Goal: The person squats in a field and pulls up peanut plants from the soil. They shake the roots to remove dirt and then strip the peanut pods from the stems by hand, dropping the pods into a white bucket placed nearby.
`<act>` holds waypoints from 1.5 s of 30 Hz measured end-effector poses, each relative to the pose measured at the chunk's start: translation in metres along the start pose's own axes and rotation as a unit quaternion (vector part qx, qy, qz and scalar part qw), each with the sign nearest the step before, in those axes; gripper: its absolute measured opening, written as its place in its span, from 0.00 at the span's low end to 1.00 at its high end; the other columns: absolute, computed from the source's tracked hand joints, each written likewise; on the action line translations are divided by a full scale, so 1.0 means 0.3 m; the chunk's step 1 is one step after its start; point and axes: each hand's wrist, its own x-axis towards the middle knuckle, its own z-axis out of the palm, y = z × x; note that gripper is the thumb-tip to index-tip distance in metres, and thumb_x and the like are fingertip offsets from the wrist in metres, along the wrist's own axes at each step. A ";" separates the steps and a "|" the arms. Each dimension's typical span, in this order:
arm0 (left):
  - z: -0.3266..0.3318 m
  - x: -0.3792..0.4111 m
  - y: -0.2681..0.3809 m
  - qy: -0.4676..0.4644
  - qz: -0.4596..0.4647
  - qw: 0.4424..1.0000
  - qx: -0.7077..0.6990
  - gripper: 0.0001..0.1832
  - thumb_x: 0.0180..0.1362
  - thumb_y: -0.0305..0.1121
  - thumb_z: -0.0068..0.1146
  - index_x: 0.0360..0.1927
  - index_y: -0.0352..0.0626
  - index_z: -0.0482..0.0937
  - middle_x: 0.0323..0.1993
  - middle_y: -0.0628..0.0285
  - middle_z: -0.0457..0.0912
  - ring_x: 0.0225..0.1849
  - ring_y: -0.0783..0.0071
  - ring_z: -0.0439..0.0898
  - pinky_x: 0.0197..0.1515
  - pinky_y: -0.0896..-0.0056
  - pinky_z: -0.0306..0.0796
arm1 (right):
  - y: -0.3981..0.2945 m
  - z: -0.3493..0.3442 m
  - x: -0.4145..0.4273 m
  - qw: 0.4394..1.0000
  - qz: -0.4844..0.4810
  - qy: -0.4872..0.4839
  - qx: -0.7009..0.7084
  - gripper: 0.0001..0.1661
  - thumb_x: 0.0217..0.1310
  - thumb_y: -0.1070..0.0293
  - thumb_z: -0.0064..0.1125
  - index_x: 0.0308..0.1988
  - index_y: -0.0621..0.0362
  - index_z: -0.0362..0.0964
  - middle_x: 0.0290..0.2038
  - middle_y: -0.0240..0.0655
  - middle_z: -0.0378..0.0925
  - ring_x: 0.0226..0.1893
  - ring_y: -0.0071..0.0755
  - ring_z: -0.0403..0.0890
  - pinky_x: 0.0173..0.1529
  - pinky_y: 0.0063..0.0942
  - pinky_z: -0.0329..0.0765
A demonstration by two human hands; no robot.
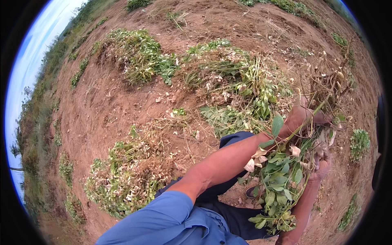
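A bundle of uprooted leafy plants point(280, 180), probably peanut, lies across both hands at the right. Its brown roots and pods point(327, 82) point up and away, while green and withered leaves hang down beside the forearms. My left hand point(301, 114) grips the stems just below the roots, its fingers partly hidden behind them. Lower down, my right hand point(323, 163) is closed around the leafy stems, partly covered by dry leaves. Which plants each hand holds separately cannot be told.
Heaps of pulled plants lie on reddish soil: one at lower left point(128, 177), one at upper left point(137, 58), and a wide one ahead point(242, 82). Small green plants point(359, 144) stand at the right. A shoe point(251, 192) shows below the bundle.
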 end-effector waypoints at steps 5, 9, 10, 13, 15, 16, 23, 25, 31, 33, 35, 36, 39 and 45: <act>-0.268 -0.081 0.157 0.101 0.094 0.975 0.177 0.28 0.44 0.49 0.75 0.38 0.33 0.83 0.31 0.51 0.84 0.34 0.59 0.82 0.40 0.58 0.76 | 0.011 0.018 0.062 0.995 0.025 0.100 0.004 0.07 0.72 0.67 0.45 0.39 0.54 0.69 0.30 0.31 0.76 0.09 0.19 0.60 0.15 0.23 0.66; -0.585 -0.357 0.350 0.232 0.134 0.912 0.312 0.28 0.44 0.50 0.75 0.37 0.33 0.83 0.31 0.50 0.84 0.33 0.57 0.82 0.40 0.56 0.76 | 0.031 -0.031 0.057 0.995 0.072 0.049 0.050 0.04 0.71 0.70 0.42 0.41 0.54 0.65 0.29 0.34 0.74 0.09 0.19 0.60 0.16 0.23 0.65; -0.663 -0.445 0.392 0.267 0.134 0.892 0.340 0.28 0.44 0.50 0.75 0.37 0.33 0.83 0.30 0.50 0.84 0.33 0.57 0.82 0.40 0.56 0.76 | 0.032 -0.028 0.060 0.994 0.076 0.067 0.037 0.04 0.72 0.70 0.42 0.40 0.53 0.64 0.29 0.34 0.74 0.09 0.19 0.60 0.16 0.23 0.64; -0.856 -0.695 0.480 0.362 0.116 0.819 0.429 0.28 0.44 0.50 0.75 0.37 0.33 0.83 0.30 0.49 0.84 0.33 0.55 0.82 0.40 0.55 0.76 | 0.021 -0.029 0.048 0.994 0.069 0.083 0.014 0.03 0.72 0.70 0.42 0.40 0.53 0.63 0.29 0.34 0.74 0.09 0.18 0.59 0.15 0.23 0.64; -0.926 -0.877 0.540 0.420 0.088 0.755 0.496 0.28 0.44 0.50 0.75 0.37 0.34 0.83 0.29 0.49 0.84 0.33 0.54 0.82 0.40 0.54 0.76 | 0.032 -0.042 0.063 0.995 0.064 0.076 0.015 0.02 0.71 0.70 0.44 0.40 0.54 0.64 0.29 0.35 0.76 0.08 0.18 0.59 0.14 0.22 0.63; -0.955 -0.940 0.555 0.439 0.072 0.726 0.525 0.28 0.44 0.50 0.74 0.37 0.34 0.83 0.29 0.48 0.84 0.32 0.53 0.82 0.40 0.54 0.76 | 0.030 -0.044 0.061 0.995 0.066 0.076 0.017 0.02 0.71 0.70 0.44 0.41 0.54 0.64 0.30 0.35 0.76 0.08 0.18 0.59 0.14 0.22 0.63; -1.018 -1.251 0.475 0.453 -0.076 0.549 0.698 0.28 0.44 0.51 0.74 0.36 0.34 0.84 0.28 0.47 0.84 0.32 0.50 0.83 0.41 0.52 0.76 | 0.025 -0.075 0.052 0.995 0.067 0.080 -0.004 0.02 0.73 0.70 0.46 0.41 0.54 0.63 0.30 0.36 0.76 0.08 0.18 0.59 0.14 0.22 0.65; -1.039 -1.371 0.386 0.442 -0.128 0.498 0.736 0.27 0.44 0.51 0.73 0.36 0.35 0.84 0.29 0.45 0.84 0.33 0.47 0.84 0.42 0.50 0.77 | 0.028 -0.081 0.055 0.993 0.072 0.093 -0.009 0.03 0.74 0.70 0.45 0.40 0.54 0.63 0.30 0.36 0.76 0.09 0.17 0.60 0.14 0.21 0.65; -1.253 -1.797 0.110 0.362 -0.318 0.421 0.769 0.21 0.46 0.46 0.70 0.31 0.37 0.81 0.27 0.46 0.84 0.32 0.47 0.85 0.37 0.49 0.79 | 0.044 -0.108 0.071 0.991 0.080 0.103 -0.042 0.06 0.77 0.68 0.42 0.42 0.55 0.64 0.30 0.36 0.76 0.09 0.17 0.60 0.14 0.20 0.63; -1.262 -1.880 0.074 0.349 -0.342 0.414 0.768 0.18 0.47 0.44 0.69 0.28 0.38 0.81 0.26 0.47 0.84 0.31 0.48 0.85 0.35 0.49 0.79 | 0.041 -0.119 0.069 0.991 0.082 0.092 -0.053 0.08 0.78 0.67 0.39 0.44 0.57 0.64 0.31 0.35 0.75 0.10 0.17 0.59 0.15 0.21 0.63; -1.250 -1.935 0.072 0.332 -0.364 0.409 0.768 0.16 0.47 0.43 0.69 0.26 0.40 0.80 0.26 0.48 0.84 0.31 0.48 0.85 0.35 0.50 0.79 | 0.050 -0.109 0.070 0.984 0.070 0.145 -0.076 0.06 0.76 0.69 0.40 0.41 0.54 0.64 0.29 0.34 0.76 0.09 0.16 0.59 0.13 0.19 0.62; -1.252 -1.960 0.070 0.324 -0.392 0.383 0.771 0.14 0.46 0.43 0.70 0.24 0.42 0.81 0.26 0.50 0.84 0.31 0.51 0.86 0.34 0.51 0.80 | 0.058 -0.096 0.073 0.980 0.065 0.170 -0.086 0.06 0.75 0.69 0.41 0.39 0.53 0.64 0.29 0.34 0.77 0.08 0.15 0.59 0.12 0.18 0.62; -1.250 -1.975 0.112 0.299 -0.453 0.362 0.758 0.14 0.45 0.42 0.71 0.23 0.42 0.82 0.26 0.53 0.85 0.31 0.54 0.86 0.34 0.52 0.80 | 0.048 -0.179 0.082 0.983 0.077 0.138 -0.095 0.06 0.78 0.68 0.41 0.43 0.55 0.65 0.29 0.31 0.74 0.10 0.16 0.59 0.14 0.20 0.60; -1.271 -1.974 0.070 0.320 -0.330 0.312 0.832 0.17 0.43 0.44 0.76 0.27 0.46 0.81 0.29 0.55 0.86 0.36 0.57 0.86 0.37 0.55 0.80 | 0.071 -0.200 0.071 0.966 0.087 0.192 -0.147 0.08 0.78 0.65 0.43 0.41 0.53 0.67 0.28 0.28 0.74 0.09 0.14 0.60 0.13 0.18 0.60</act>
